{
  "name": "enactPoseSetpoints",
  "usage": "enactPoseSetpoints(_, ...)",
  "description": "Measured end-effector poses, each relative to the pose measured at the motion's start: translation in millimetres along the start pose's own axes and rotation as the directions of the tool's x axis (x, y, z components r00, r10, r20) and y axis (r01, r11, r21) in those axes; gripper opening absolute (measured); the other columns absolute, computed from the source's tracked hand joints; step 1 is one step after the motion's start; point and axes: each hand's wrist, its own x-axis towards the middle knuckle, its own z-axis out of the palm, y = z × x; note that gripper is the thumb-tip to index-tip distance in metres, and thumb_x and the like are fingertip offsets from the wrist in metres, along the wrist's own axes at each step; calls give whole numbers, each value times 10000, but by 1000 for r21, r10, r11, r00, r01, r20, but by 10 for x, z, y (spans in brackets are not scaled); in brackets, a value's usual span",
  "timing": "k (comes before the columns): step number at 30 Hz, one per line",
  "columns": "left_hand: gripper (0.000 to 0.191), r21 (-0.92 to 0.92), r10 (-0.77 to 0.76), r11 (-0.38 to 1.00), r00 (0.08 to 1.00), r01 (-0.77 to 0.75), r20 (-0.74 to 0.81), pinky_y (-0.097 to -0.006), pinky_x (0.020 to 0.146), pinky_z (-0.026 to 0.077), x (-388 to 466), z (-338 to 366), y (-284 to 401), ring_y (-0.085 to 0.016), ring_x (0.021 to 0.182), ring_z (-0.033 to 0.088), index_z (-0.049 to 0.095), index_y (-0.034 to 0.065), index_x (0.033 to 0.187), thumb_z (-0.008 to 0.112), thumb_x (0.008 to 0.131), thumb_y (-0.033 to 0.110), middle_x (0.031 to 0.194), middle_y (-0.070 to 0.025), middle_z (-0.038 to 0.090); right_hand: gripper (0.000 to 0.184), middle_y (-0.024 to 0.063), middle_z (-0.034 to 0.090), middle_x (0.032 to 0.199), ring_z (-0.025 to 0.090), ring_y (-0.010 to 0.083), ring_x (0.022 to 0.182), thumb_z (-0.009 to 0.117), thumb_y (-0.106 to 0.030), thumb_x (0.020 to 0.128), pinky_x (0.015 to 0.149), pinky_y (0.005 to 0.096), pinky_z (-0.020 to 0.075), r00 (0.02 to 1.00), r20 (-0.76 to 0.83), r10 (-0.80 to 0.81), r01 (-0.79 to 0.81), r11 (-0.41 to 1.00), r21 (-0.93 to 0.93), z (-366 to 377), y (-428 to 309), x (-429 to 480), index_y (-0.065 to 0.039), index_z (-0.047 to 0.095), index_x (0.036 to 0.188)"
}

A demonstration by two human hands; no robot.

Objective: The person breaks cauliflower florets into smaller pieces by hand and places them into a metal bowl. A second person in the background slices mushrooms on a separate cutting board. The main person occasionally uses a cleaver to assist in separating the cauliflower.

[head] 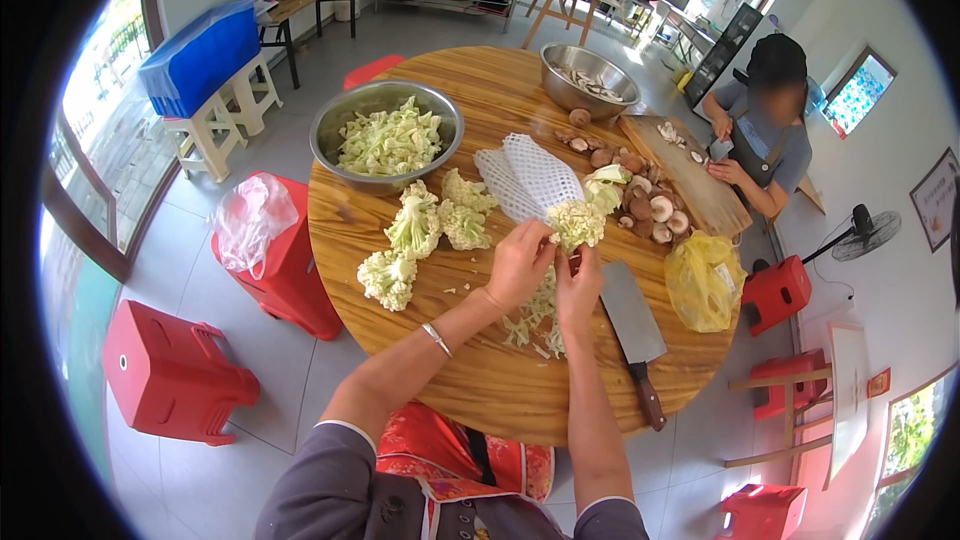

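Observation:
Both my left hand (523,260) and my right hand (579,286) grip a cauliflower piece (576,223) from below, above the round wooden table (450,367). Under my hands lie small leaf and stem scraps (536,315). A cleaver (634,315) rests flat to the right, its handle towards the table's near edge. Several cauliflower chunks (414,221) sit to the left, in front of a steel bowl (386,136) of cut florets. White foam netting (525,176) lies beyond my hands, beside a pale leafy cauliflower part (606,187).
Across the table a co-worker (765,120) slices mushrooms with a knife on a wooden board (694,180). Whole mushrooms (645,202), a yellow plastic bag (703,281) and a steel bowl of sliced mushrooms (589,79) are on the right side. Red stools (176,375) stand around.

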Motion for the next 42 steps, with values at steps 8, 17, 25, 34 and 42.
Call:
enactPoseSetpoints(8,161,-23,-19,1000,1000,19,-3,-385,589,471,6,-1,-15,-321,674,568,544,24,906,631,775,-8,799,-131,554,202,105,548,765,525,217,626,654,-109,860,600,338,434,999,-24,-38,39,999,39,30,69,-5,13,542,976)
enactPoseSetpoints(17,50,-377,-346,846,926,377,152,-274,564,477,30,4,177,-143,669,591,538,26,929,559,884,31,841,-85,602,253,1,573,812,499,80,688,586,-267,935,626,252,409,921,225,320,-390,790,474,-119,336,121,-23,586,1003)
enactPoseSetpoints(25,120,-574,-639,221,562,788,525,-209,524,371,55,-75,60,-64,590,477,552,92,931,604,903,196,694,21,523,222,30,603,931,539,106,797,590,-203,925,697,270,433,935,250,250,-345,800,491,6,317,38,-21,581,1052)
enactPoseSetpoints(34,95,-644,-709,-9,449,765,544,-199,466,325,75,-99,-92,-62,565,445,542,64,866,602,860,137,714,0,511,206,88,577,932,568,179,781,607,-103,896,643,298,458,974,215,-69,36,988,152,15,242,17,-11,571,1077)
enactPoseSetpoints(42,89,-679,-660,-209,411,704,630,-210,467,322,63,-85,-172,-76,564,450,546,60,816,571,866,129,710,-5,519,245,84,557,914,521,165,703,638,-113,881,616,291,436,976,172,-131,117,989,91,-6,158,39,-1,563,1086)
